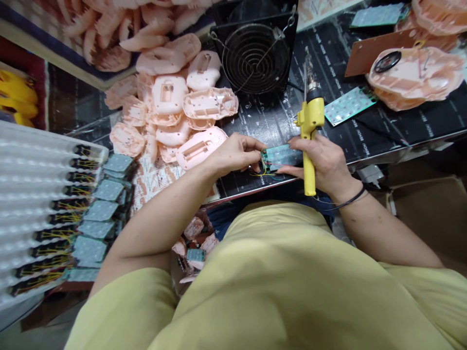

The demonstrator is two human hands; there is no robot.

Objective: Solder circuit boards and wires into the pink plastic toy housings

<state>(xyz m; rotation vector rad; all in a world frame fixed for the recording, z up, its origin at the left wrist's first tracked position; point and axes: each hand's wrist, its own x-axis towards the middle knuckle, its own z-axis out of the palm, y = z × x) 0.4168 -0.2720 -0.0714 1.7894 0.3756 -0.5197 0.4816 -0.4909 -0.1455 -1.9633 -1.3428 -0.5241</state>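
Left grip (241, 154) pinched at circuit board (282, 156) | right grip (327, 159) round soldering gun (311, 118)

By the near edge of the black printed surface (262, 121), the right hand (328, 160) hides one end of the green rectangular circuit board (282, 156). What the left hand (237, 154) pinches beside the thin coloured wires (265, 171) is too small to tell. Off the left edge, the white ridged plastic tray (36, 160) is blurred and cropped; at the far right corner, a pale-pink plastic shell (443, 15) is cropped.
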